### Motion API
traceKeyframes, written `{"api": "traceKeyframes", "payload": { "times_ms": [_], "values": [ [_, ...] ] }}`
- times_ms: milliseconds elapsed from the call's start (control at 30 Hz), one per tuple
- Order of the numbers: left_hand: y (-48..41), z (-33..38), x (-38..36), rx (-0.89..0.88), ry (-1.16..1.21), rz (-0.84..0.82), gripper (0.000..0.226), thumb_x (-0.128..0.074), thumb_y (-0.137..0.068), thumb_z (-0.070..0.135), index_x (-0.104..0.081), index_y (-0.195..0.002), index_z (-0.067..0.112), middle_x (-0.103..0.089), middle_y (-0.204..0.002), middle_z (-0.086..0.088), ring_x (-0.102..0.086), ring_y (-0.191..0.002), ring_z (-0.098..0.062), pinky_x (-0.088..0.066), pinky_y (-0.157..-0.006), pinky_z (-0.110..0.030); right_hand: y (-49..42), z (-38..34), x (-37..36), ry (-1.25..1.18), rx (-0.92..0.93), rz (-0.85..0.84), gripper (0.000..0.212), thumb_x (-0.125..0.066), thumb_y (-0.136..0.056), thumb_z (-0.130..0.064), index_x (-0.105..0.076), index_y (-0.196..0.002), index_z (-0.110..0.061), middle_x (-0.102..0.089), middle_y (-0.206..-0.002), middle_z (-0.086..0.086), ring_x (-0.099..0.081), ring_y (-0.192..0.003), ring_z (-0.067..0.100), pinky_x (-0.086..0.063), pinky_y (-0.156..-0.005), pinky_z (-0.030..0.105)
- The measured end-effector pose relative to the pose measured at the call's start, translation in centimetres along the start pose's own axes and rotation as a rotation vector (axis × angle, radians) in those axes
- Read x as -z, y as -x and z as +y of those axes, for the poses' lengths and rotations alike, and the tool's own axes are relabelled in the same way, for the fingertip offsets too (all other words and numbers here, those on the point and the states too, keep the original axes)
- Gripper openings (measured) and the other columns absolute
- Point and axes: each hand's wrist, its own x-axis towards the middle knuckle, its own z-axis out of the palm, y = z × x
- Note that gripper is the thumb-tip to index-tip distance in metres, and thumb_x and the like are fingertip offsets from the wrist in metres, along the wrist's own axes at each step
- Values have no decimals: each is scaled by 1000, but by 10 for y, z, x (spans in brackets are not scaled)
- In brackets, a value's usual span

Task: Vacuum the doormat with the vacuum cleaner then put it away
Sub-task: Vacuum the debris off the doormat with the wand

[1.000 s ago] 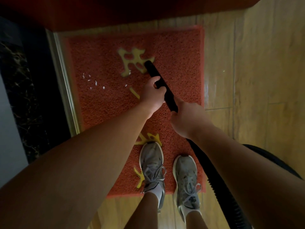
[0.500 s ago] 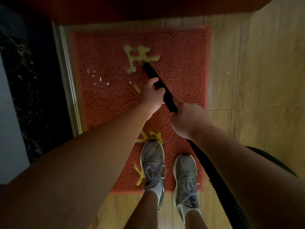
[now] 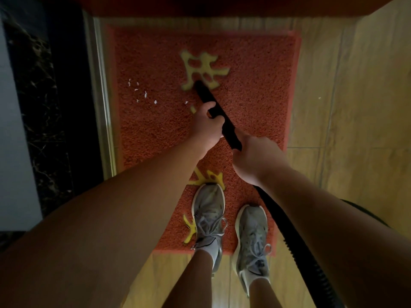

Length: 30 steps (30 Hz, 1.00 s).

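A red doormat with yellow characters lies on the wood floor. A black vacuum nozzle slants across it, its tip touching the mat at the lower edge of the top yellow character. My left hand grips the nozzle midway. My right hand grips its rear end, where the ribbed black hose begins. Several small white crumbs lie on the mat left of the nozzle tip. Both of my grey sneakers stand on the mat's near part.
A metal door threshold and dark marble run along the mat's left side. A red door edge is at the top. Wood floor extends to the right, with one white speck on it. The hose curves off behind my right arm.
The nozzle tip has drawn back slightly toward me, from the middle of the yellow character to its lower edge. Both hands keep their grip.
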Motion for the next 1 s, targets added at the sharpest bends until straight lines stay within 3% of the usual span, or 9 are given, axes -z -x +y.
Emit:
{"api": "traceKeyframes", "payload": {
  "times_ms": [100, 300, 433, 600, 833, 1000],
  "values": [
    [1, -2, 4, -5, 4, 6, 52, -55, -100, 7, -44, -149, 19, -52, -140, -16, -64, -91, -13, -62, -79, -31, 3, -4, 1, 13, -13, -5, 64, -45, -94, -19, -31, -154, -37, -54, -72, 3, -57, -66, 25, -47, -54, 30],
    [8, -9, 10, 28, 38, 21, 51, -55, -100, 5, -44, -148, 19, -50, -142, -17, -63, -107, -25, -62, -76, -29, 8, -10, -2, 27, 10, -40, 70, -44, -92, -17, -27, -156, -40, -48, -68, -2, -50, -60, 19, -42, -54, 29],
    [11, -19, 10, 21, 31, 38, 50, -56, -99, 6, -46, -147, 19, -54, -138, -17, -65, -90, -16, -62, -75, -32, 14, -8, -6, 29, 15, -64, 69, -46, -95, -21, -24, -157, -40, -53, -68, 0, -54, -58, 19, -44, -49, 27],
    [17, -28, 4, 30, 24, 47, 50, -56, -100, 7, -46, -147, 19, -54, -139, -17, -64, -85, -11, -63, -82, -39, 21, -3, -8, 47, 18, -73, 65, -47, -96, -23, -28, -155, -39, -56, -69, 1, -58, -59, 20, -45, -47, 25],
    [25, -36, 3, 64, 39, 92, 50, -57, -98, 7, -47, -145, 20, -50, -145, -15, -62, -115, -28, -59, -93, -47, 24, 1, -11, 47, 33, -103, 66, -46, -95, -22, -26, -155, -42, -58, -72, 1, -59, -61, 20, -45, -49, 26],
    [29, -35, 4, 86, 50, 122, 51, -56, -98, 9, -47, -146, 22, -50, -143, -12, -64, -109, -25, -60, -91, -49, 24, 0, -7, 53, 44, -142, 70, -45, -93, -18, -25, -155, -44, -57, -73, 1, -61, -65, 21, -45, -51, 27]
  ]
}}
